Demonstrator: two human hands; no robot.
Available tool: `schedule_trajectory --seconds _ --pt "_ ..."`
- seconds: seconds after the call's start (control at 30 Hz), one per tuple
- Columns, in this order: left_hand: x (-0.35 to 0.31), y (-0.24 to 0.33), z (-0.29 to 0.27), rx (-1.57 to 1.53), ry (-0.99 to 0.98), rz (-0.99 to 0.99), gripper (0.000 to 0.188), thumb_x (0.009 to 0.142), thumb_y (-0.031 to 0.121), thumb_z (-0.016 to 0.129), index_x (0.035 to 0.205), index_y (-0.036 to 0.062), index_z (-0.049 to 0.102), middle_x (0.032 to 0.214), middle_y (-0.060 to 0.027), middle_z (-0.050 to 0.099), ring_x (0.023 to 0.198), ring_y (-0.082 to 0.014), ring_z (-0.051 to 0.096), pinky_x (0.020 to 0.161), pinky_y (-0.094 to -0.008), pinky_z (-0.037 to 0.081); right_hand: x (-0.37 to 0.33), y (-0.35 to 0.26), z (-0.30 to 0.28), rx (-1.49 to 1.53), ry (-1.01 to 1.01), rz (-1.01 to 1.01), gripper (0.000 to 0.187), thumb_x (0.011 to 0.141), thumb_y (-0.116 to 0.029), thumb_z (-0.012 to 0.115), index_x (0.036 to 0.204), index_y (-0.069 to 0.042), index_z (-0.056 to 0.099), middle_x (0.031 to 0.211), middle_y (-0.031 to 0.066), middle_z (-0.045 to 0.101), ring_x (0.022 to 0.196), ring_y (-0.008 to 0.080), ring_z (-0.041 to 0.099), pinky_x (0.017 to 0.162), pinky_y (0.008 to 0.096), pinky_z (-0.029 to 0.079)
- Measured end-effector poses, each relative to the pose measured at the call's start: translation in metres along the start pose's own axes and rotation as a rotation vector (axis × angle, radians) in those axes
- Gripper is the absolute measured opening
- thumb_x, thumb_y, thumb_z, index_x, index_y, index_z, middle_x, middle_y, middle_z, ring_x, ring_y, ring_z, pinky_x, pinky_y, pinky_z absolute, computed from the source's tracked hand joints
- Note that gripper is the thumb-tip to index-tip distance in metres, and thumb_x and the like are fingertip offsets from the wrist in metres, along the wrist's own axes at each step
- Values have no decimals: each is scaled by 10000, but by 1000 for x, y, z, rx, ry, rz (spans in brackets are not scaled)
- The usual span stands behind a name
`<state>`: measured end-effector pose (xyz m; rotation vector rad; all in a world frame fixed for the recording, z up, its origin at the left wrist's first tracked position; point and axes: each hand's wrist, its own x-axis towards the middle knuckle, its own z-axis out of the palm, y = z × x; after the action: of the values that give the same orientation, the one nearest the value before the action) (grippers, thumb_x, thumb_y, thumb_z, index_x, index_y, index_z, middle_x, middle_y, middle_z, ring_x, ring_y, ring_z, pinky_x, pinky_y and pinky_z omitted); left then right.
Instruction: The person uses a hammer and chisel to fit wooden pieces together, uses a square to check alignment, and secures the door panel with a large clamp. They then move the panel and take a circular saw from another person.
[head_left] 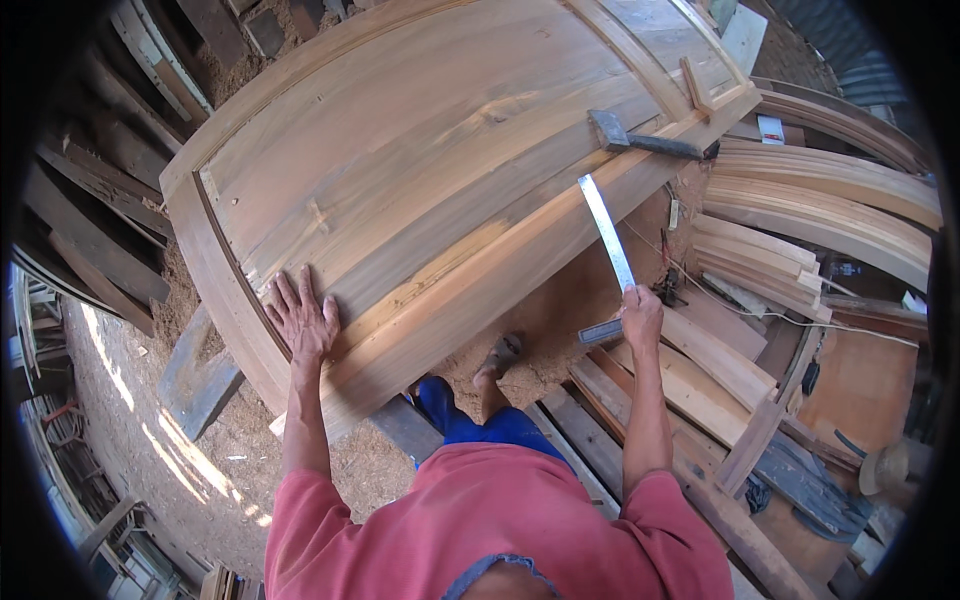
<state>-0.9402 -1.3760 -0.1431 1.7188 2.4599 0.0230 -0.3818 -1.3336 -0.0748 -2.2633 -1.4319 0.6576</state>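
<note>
A large wooden panel door (420, 130) with a raised frame lies flat before me. My left hand (303, 318) rests on its near left corner, fingers spread over the frame and panel. In my right hand (641, 312), off the door's near edge, is a try square (608, 232), gripped where blade and stock meet. Its metal blade points up and away toward the door, and its dark stock juts out to the left. A hammer (640, 138) with a dark handle lies on the door's near rail. Farther right, a small angled wooden piece (696, 88) sits on the frame.
Stacked boards and curved wooden lengths (820, 180) fill the right side. More planks (700, 370) lie close by my right arm. Dark boards (100, 190) lean at the far left. A thin cord (770, 315) crosses the timber. Sawdust covers the ground (150, 390).
</note>
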Motion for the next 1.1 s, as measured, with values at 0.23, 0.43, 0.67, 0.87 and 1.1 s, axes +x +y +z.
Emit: schedule_trajectory --seconds 0.23,0.43,0.67,0.87,1.1 --pt "-6 8 4 23 86 -112 703 947 455 493 1580 217 301 1617 -290 195 1485 -495 156 1212 -582 114 74 14 -25 -153 -97 -83 348 963 -277 534 931 40 677 916 298 667 899 490 639 798 538 479" --pt "2 5 11 109 91 -151 719 962 495 460 1587 191 276 1602 -317 204 1469 -532 159 1217 -563 125 96 19 -33 -151 -123 -137 339 963 -280 547 904 31 665 914 305 663 907 496 637 800 543 483" --pt "9 9 10 137 86 -141 712 968 462 452 1590 169 265 1600 -320 208 1484 -491 167 1223 -543 110 107 16 -39 -126 -185 -60 330 963 -278 547 900 27 655 887 305 655 884 492 636 776 536 480" --pt "46 39 26 121 42 -619 703 985 493 400 1586 160 249 1620 -291 184 1487 -477 187 1192 -586 168 114 17 -42 -120 -271 36 337 968 -277 541 863 27 641 800 271 638 779 460 631 711 514 463" --pt "78 46 39 167 52 -863 747 974 609 349 1577 181 238 1627 -266 183 1479 -463 223 1176 -584 197 119 1 -56 -116 -328 169 333 973 -272 551 840 21 636 702 247 616 679 417 636 642 485 468"
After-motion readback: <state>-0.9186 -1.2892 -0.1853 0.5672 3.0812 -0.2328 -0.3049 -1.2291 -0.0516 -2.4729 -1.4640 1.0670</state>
